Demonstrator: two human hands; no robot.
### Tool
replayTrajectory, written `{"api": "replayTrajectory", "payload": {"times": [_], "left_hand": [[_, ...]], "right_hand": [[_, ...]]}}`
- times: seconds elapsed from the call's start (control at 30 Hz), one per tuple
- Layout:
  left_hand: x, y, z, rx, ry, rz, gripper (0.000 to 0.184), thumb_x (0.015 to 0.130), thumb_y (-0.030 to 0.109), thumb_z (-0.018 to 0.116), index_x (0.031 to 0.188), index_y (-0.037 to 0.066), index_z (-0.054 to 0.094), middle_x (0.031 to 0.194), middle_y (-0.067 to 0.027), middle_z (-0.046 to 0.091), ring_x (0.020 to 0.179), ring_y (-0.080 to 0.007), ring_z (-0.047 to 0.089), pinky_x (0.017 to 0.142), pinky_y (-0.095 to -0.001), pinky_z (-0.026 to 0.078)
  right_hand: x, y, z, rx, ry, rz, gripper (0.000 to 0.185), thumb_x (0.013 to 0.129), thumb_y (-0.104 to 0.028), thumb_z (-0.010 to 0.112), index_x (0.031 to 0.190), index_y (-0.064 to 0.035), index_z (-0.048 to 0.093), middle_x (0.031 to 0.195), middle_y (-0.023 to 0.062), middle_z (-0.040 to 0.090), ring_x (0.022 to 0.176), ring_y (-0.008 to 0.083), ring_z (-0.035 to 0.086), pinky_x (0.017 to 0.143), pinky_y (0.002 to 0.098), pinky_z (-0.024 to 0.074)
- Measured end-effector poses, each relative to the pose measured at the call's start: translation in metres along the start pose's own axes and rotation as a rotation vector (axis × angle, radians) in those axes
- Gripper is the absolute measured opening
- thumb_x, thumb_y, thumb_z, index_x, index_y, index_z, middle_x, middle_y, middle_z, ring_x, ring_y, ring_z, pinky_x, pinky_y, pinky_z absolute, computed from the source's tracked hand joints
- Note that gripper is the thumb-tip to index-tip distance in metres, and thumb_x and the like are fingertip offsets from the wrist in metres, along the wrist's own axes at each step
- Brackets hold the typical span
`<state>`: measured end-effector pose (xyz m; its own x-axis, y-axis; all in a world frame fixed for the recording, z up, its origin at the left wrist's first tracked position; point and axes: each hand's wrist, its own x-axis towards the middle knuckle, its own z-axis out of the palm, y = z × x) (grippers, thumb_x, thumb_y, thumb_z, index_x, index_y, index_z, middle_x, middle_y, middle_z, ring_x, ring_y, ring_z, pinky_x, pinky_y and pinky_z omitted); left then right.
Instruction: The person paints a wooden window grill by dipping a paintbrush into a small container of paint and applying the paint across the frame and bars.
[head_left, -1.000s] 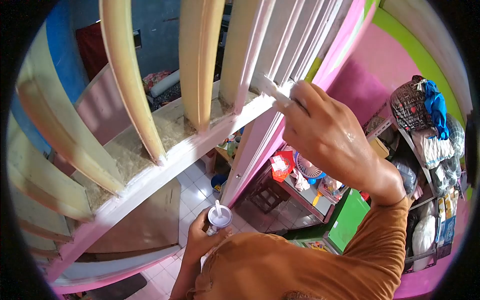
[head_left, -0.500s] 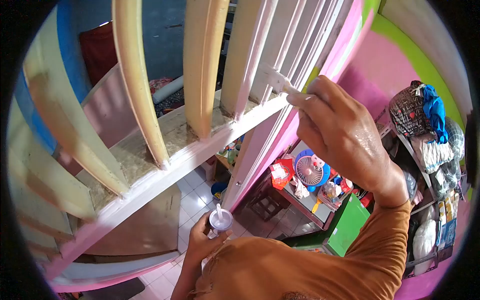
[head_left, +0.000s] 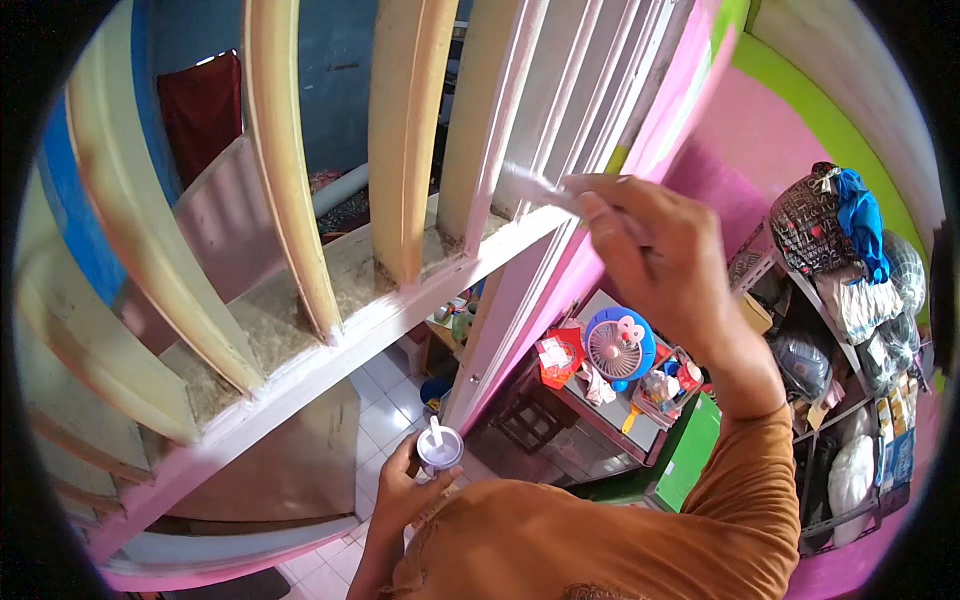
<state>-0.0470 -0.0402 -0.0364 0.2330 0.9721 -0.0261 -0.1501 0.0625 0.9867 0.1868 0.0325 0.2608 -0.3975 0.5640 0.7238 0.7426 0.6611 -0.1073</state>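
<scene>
My right hand (head_left: 670,260) is closed around a paintbrush (head_left: 540,190), blurred by motion. Its whitish bristles are by the foot of the white-painted slats (head_left: 505,120), above the ledge; whether they touch is unclear. Farther left, the slats (head_left: 405,150) are cream-yellow with brownish smudges at their lower ends. A white-painted rail (head_left: 370,340) runs along the front of the dusty ledge (head_left: 275,310). Low in the view, my left hand (head_left: 405,490) grips a small cup (head_left: 440,452) of pale paint, with a white stick or spoon handle standing in it.
To the right below, a blue fan (head_left: 618,345) and a red box (head_left: 560,357) stand on a cabinet beside a green box (head_left: 690,455). A rack with bags (head_left: 825,230) lines the pink wall (head_left: 760,130). White floor tiles (head_left: 385,415) show beneath the rail.
The brush has moved slightly left and up from the ledge corner, and my right hand has tilted with it. My left hand keeps its hold on the cup. The view has shifted slightly.
</scene>
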Motion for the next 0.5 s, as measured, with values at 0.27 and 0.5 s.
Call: {"api": "replayTrajectory", "payload": {"times": [0.27, 0.5], "left_hand": [[0.001, -0.004, 0.001, -0.052, 0.024, 0.029, 0.066, 0.078, 0.005, 0.083, 0.135, -0.005, 0.05, 0.121, -0.0102, 0.063, 0.114, -0.018, 0.061, 0.099, -0.0326, 0.047], [0.001, -0.01, 0.001, -0.063, 0.008, 0.046, 0.069, 0.078, 0.005, 0.083, 0.137, -0.005, 0.048, 0.123, -0.0106, 0.062, 0.113, -0.0177, 0.06, 0.098, -0.0317, 0.048]], "right_hand": [[0.045, 0.002, -0.007, -0.333, 0.313, -0.166, 0.015, 0.093, -0.016, 0.061, 0.087, -0.0024, 0.061, 0.068, 0.0205, 0.061, 0.064, 0.0401, 0.063, 0.057, 0.048, 0.0492], [0.061, -0.016, -0.028, -0.341, 0.395, -0.073, 0.019, 0.095, -0.02, 0.061, 0.092, -0.0018, 0.064, 0.061, 0.0138, 0.055, 0.055, 0.0247, 0.054, 0.052, 0.0389, 0.043]]}}
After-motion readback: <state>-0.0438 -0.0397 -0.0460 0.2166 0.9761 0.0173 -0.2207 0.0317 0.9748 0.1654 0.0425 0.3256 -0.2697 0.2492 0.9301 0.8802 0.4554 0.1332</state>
